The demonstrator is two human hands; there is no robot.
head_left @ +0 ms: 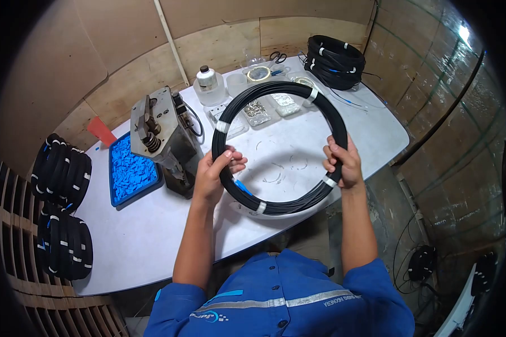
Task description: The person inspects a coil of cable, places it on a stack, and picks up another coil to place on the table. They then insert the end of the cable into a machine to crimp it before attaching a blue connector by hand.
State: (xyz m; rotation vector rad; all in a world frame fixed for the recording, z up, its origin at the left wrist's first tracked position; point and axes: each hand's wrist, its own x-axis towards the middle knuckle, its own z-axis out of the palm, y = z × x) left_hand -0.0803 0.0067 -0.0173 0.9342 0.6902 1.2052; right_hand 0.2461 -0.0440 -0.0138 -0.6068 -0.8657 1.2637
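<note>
Here's the black cable coil [269, 89], held up over the white table [287, 147], its ring spanning between the left hand [217, 170] and right hand [343, 160], both gripping opposite sides, with the metal press [166, 126] beyond the left grip.

On the white table [140, 241], a metal press [168, 129] stood toward 10 o'clock, beside a blue tray [115, 194] of small blue pieces [134, 168] at 9 o'clock. A red sheet [100, 131] lay just past the tray. A dark-capped bottle [207, 80] stood at 11 o'clock; a tape roll [251, 74] and scissors [277, 57] lay near 12. Black coils were stacked at 1 o'clock [336, 64], with bundles at 9 [62, 174] and 8 [67, 245], and another at 4 [422, 263].
</note>
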